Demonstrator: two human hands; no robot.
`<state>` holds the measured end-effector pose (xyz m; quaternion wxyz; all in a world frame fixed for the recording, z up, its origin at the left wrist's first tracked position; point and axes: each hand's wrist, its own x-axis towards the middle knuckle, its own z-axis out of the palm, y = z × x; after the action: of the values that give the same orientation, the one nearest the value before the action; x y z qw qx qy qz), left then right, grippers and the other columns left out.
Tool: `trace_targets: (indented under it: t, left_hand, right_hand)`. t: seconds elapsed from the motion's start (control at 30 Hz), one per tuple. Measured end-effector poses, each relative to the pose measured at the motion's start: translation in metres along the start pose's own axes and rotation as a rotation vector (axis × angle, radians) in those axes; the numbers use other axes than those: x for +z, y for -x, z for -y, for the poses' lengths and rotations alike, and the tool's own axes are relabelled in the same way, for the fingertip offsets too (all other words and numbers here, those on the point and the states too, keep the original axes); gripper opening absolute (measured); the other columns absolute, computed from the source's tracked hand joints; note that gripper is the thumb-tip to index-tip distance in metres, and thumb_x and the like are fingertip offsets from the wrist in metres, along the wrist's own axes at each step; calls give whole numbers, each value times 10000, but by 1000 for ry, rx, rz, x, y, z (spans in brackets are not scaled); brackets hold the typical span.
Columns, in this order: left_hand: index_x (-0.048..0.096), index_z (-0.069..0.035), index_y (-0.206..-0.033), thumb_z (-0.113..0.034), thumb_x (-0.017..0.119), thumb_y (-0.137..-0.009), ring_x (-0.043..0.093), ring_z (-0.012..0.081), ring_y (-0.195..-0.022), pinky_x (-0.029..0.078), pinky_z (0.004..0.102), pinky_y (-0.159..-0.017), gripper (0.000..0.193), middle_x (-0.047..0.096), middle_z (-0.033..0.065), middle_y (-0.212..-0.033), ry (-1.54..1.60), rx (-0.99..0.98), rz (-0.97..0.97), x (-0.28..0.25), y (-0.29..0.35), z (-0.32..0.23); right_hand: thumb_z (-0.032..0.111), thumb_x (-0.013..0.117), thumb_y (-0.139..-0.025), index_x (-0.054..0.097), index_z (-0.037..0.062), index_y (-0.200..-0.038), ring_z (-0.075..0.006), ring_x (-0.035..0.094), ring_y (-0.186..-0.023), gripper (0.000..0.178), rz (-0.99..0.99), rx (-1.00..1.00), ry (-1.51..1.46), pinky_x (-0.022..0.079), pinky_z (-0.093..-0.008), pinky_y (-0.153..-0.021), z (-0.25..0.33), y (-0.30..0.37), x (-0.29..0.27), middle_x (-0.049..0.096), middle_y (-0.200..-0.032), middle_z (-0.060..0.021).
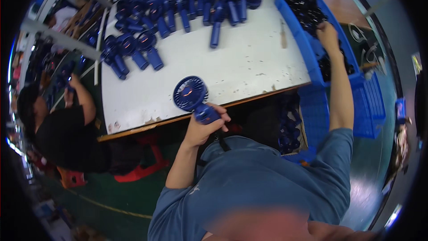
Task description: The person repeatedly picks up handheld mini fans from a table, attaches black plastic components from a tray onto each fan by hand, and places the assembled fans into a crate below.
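Observation:
My left hand point(203, 127) is wrapped round the handle of a dark blue handheld fan point(190, 93). The fan's round grille faces up, above the near edge of the white table point(254, 64). Far to the right, my right hand point(327, 35) reaches into a blue plastic bin point(290, 31) with small black parts point(303, 11) in it. Its fingers are bent together at the parts, and their tips are partly hidden, so whatever they pinch cannot be made out.
Many more blue handheld fans point(185, 11) lie along the table's far side. A thin tool point(283, 35) rests near the bin. Below the table edge stands a box of blue parts point(289, 127). At the left, a co-worker point(62, 125) sits near a red stool point(145, 167).

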<state>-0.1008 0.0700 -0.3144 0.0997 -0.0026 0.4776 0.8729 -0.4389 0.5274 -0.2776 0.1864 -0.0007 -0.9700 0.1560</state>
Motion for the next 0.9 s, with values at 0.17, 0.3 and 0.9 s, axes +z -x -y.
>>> trace_targets:
  t: [0.17, 0.3, 0.9]
  left_hand:
    - [615, 26, -1150, -60, 748, -897, 666, 130, -792, 584, 268, -649, 299, 671, 95, -970, -259, 29, -260, 24, -16, 5]
    - [600, 18, -1164, 30, 701, -887, 679, 146, -866, 608, 272, -701, 295, 649, 102, -1061, -402, 265, -330, 24, -30, 17]
    - [540, -22, -1242, -504, 593, -985, 674, 184, -804, 588, 284, -529, 549, 647, 128, -980, 182, -86, 165, -2, -4, -6]
  right_hand:
    - [-55, 544, -861, 706, 7, -1124, -107, 601, -762, 314, 105, -194, -806, 491, -257, -709, 149, 90, -17, 683, -894, -53]
    - [-32, 598, -857, 698, 6, -1084, -139, 630, -776, 251, 370, -324, -1074, 506, -281, -726, 262, 223, -11, 687, -931, -99]
    - [90, 712, -845, 667, 24, -1148, -323, 631, -930, 313, 454, -948, -790, 542, -405, -802, 305, 214, -30, 637, -1005, -147]
